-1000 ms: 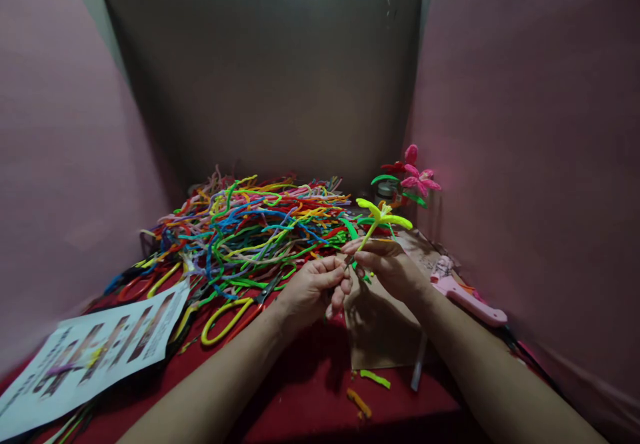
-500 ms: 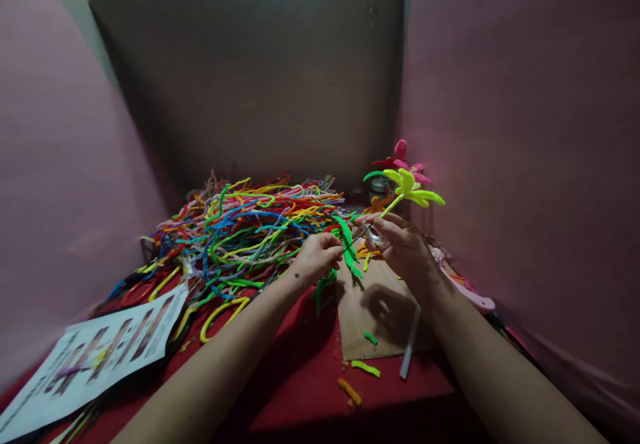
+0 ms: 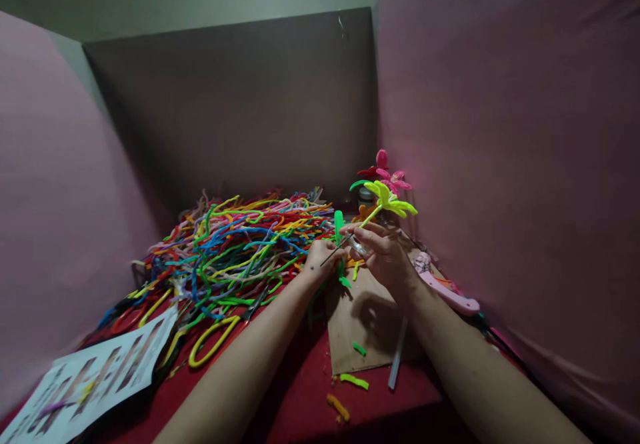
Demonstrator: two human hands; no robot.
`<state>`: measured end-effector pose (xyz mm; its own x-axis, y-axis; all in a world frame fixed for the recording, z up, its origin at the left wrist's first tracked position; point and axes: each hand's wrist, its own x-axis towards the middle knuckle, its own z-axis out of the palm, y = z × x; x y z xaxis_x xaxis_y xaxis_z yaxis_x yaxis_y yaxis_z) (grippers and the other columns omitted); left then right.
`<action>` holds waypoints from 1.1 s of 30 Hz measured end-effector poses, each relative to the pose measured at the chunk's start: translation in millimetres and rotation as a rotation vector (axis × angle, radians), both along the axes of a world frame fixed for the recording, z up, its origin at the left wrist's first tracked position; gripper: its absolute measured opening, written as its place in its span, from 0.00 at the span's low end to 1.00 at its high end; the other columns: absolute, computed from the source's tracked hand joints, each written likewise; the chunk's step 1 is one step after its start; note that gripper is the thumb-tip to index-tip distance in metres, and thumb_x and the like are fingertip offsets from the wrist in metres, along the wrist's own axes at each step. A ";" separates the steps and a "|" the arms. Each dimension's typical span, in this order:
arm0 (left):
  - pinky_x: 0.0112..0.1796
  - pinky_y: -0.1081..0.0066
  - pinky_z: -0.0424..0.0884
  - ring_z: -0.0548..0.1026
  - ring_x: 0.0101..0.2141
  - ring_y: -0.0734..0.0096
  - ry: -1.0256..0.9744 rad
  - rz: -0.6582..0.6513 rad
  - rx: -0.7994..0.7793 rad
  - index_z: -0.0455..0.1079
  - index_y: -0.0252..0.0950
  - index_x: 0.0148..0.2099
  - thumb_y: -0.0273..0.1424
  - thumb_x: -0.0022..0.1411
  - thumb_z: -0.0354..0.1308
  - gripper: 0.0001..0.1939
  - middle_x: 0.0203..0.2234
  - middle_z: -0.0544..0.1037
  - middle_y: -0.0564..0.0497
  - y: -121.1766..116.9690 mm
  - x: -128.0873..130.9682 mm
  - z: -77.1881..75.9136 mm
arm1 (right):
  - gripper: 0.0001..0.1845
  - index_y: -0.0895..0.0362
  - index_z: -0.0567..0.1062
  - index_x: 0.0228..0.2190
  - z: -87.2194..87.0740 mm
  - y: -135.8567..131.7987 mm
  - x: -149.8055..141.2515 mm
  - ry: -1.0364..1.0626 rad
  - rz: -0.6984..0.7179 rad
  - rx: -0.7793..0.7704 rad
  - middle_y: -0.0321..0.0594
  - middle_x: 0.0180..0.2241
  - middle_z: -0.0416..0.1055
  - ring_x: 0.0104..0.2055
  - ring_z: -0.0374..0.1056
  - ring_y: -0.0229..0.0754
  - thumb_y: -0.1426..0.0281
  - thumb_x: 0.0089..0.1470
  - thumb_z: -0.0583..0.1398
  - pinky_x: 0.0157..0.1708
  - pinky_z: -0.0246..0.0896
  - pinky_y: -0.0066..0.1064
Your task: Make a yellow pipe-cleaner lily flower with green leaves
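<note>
My right hand (image 3: 387, 254) is closed on the stem of a yellow-green pipe-cleaner flower (image 3: 389, 201), whose petals spread above the fingers. A clear, shiny ring (image 3: 358, 247), perhaps a roll of tape, sits within that same hand. The stem's thin dark end (image 3: 330, 257) slopes down to my left hand (image 3: 320, 263), whose fingers are pinched around it. Beside the left fingertips, a bent green pipe-cleaner leaf (image 3: 339, 223) stands up, and its lower part hangs below the hands. Whether the leaf is fixed to the stem, I cannot tell.
A large heap of coloured pipe cleaners (image 3: 240, 251) lies left. Yellow-handled scissors (image 3: 215, 343) and a printed sheet (image 3: 120, 364) are nearer. Under my hands is a brown board (image 3: 345, 344) with a glue stick (image 3: 397, 357). Pink flowers (image 3: 395, 181) and a pink-handled tool (image 3: 450, 295) stand right.
The view has shifted, so everything sits further left and lower. My hands are closer together, and the green leaf has turned from slanting across to standing upright with a bent top.
</note>
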<state>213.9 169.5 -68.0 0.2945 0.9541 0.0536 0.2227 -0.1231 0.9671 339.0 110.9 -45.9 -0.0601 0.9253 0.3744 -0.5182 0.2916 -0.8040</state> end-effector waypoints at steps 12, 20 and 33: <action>0.13 0.78 0.54 0.60 0.11 0.82 -0.128 0.107 0.188 0.62 0.36 0.25 0.33 0.47 0.61 0.10 0.11 0.67 0.60 -47.7 -57.9 50.3 | 0.07 0.53 0.77 0.22 -7.9 0.6 -8.9 -0.334 -0.090 0.039 0.37 0.24 0.70 0.27 0.62 0.38 0.64 0.45 0.61 0.24 0.52 0.30; 0.19 0.78 0.57 0.61 0.16 0.82 -0.055 0.123 0.183 0.66 0.32 0.22 0.33 0.45 0.63 0.10 0.14 0.68 0.58 -60.7 -47.2 30.4 | 0.10 0.58 0.74 0.20 -13.7 -3.0 -12.8 -0.501 -0.078 0.115 0.34 0.21 0.65 0.24 0.57 0.35 0.66 0.47 0.58 0.26 0.51 0.29; 0.13 0.78 0.42 0.51 0.10 0.87 -0.409 -0.068 -0.172 0.60 0.34 0.24 0.37 0.47 0.64 0.16 0.12 0.69 0.58 -60.1 -46.2 6.0 | 0.16 0.58 0.67 0.14 -11.9 -7.6 -21.6 -0.536 -0.069 0.089 0.31 0.19 0.58 0.23 0.54 0.34 0.62 0.44 0.61 0.26 0.49 0.29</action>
